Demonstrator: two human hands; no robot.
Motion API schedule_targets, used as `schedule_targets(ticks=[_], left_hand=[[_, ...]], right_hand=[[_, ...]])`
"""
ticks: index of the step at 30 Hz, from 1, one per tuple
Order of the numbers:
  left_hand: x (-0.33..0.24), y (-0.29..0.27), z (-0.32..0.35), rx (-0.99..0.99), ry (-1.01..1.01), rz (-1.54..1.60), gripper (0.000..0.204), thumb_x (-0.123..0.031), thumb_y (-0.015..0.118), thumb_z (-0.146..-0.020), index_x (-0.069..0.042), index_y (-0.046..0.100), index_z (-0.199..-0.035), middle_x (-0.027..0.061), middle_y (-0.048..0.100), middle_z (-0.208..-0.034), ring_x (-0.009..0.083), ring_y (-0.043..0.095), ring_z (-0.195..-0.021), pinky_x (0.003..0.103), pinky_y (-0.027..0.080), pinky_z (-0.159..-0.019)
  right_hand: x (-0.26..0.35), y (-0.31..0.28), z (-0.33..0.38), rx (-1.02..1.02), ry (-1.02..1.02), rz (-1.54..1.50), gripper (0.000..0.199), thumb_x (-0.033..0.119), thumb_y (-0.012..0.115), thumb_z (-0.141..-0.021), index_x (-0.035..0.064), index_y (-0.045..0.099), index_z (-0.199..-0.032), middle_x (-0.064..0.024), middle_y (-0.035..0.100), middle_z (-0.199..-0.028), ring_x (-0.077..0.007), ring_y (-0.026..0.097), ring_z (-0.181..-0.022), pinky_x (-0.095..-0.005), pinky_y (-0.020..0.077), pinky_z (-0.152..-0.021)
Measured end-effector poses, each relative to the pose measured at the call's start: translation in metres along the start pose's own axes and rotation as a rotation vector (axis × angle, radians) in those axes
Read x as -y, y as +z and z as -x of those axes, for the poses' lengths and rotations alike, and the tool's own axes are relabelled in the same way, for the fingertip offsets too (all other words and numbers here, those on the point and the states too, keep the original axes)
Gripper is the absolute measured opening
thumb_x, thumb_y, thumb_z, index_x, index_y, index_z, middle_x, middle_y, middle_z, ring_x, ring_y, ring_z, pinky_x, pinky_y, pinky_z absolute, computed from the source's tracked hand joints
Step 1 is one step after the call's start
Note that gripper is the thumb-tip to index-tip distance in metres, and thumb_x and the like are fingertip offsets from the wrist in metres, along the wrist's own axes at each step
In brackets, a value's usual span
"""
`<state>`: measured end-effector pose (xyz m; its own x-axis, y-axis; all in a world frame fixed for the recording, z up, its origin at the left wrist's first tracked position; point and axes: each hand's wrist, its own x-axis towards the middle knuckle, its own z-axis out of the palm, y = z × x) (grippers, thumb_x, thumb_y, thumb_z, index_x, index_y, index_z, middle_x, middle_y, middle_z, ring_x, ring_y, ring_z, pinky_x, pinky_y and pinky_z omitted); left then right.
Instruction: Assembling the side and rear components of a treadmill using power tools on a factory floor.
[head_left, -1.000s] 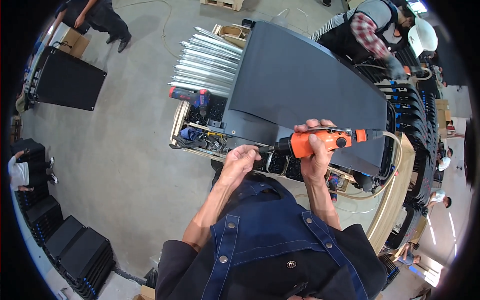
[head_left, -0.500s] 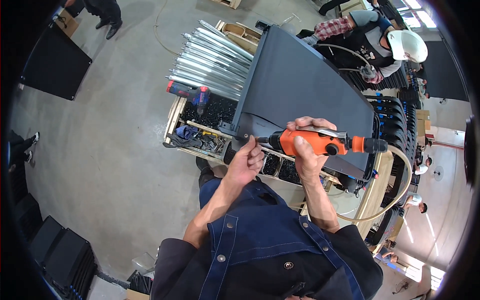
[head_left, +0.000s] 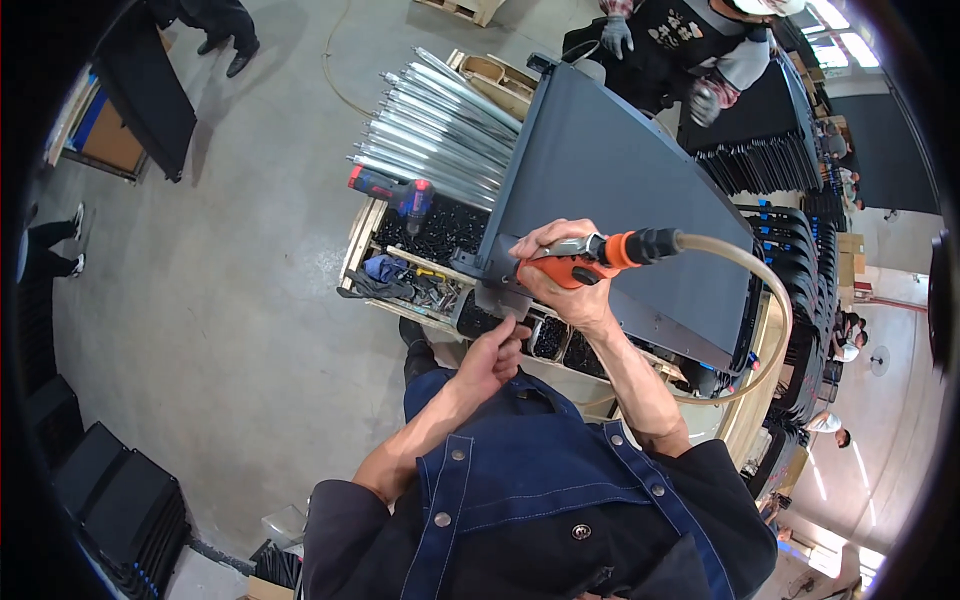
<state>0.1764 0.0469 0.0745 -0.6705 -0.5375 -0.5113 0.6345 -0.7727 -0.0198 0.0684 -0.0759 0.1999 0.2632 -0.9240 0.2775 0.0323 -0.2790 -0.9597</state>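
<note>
My right hand [head_left: 570, 275] is wrapped round an orange air screwdriver [head_left: 560, 272] with a metal lever; a beige hose [head_left: 765, 265] runs from its black end. The tool's front end points down at the near left corner of a large dark grey panel [head_left: 600, 180], and my hand hides its tip. Below that corner my left hand [head_left: 490, 358] is closed, thumb and forefinger pinched at the lower edge of a small grey flap [head_left: 503, 300]. Whatever lies between those fingertips is too small to make out.
Left of the panel, a wooden crate holds metal rods [head_left: 435, 125], black screws [head_left: 450, 228], a red and blue cordless drill [head_left: 405, 195] and loose tools [head_left: 420, 288]. Across the panel stands a co-worker in grey gloves [head_left: 705, 102]. Black panels [head_left: 130, 500] are stacked at lower left.
The screwdriver has swung from lying level to pointing down at the panel's corner. My left hand has dropped away from its bit, where it pinched a small screw. The co-worker's hands have shifted.
</note>
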Motion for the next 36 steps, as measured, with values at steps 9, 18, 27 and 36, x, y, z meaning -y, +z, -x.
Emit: schedule_targets(ticks=[9, 18, 27, 36], left_hand=[[0.003, -0.003, 0.012, -0.065, -0.021, -0.211, 0.036, -0.04, 0.051, -0.106, -0.005, 0.063, -0.108, -0.0084, 0.039, -0.062, 0.0046, 0.034, -0.05, 0.022, 0.028, -0.047], [0.032, -0.015, -0.012, -0.16, -0.052, -0.439, 0.044, 0.01, 0.049, -0.093, 0.007, 0.048, -0.136, 0.0192, 0.061, -0.126, 0.0307, 0.063, -0.119, 0.038, 0.055, -0.1], [0.171, -0.028, -0.175, -0.18, -0.347, -0.657, 0.041, 0.009, 0.059, -0.093, 0.005, 0.051, -0.133, 0.0179, 0.064, -0.119, 0.0305, 0.067, -0.111, 0.038, 0.058, -0.097], [0.248, -0.087, -0.273, -0.606, -0.166, -0.564, 0.04, -0.009, 0.064, -0.098, 0.0, 0.049, -0.133, 0.02, 0.061, -0.124, 0.035, 0.067, -0.108, 0.045, 0.056, -0.098]], right_hand=[[0.013, 0.003, -0.004, 0.123, 0.078, 0.21, 0.043, -0.01, 0.076, -0.077, 0.0048, 0.055, -0.111, -0.017, 0.07, -0.11, -0.0274, 0.069, -0.103, -0.043, 0.0582, -0.091], [0.063, -0.069, 0.092, -0.506, 0.158, 0.142, 0.055, -0.002, 0.078, -0.071, 0.0038, 0.053, -0.12, -0.0106, 0.062, -0.115, -0.0214, 0.068, -0.101, -0.0358, 0.0579, -0.083], [0.043, -0.234, 0.402, -1.654, 0.386, 0.059, 0.027, 0.011, 0.079, -0.083, 0.0066, 0.057, -0.099, -0.0006, 0.061, -0.083, -0.0137, 0.063, -0.073, -0.0319, 0.0537, -0.069], [-0.01, -0.45, 0.606, -1.643, 0.622, 0.436, 0.036, 0.014, 0.085, -0.078, 0.0028, 0.063, -0.105, -0.0045, 0.068, -0.095, -0.0168, 0.067, -0.086, -0.0325, 0.0544, -0.082]])
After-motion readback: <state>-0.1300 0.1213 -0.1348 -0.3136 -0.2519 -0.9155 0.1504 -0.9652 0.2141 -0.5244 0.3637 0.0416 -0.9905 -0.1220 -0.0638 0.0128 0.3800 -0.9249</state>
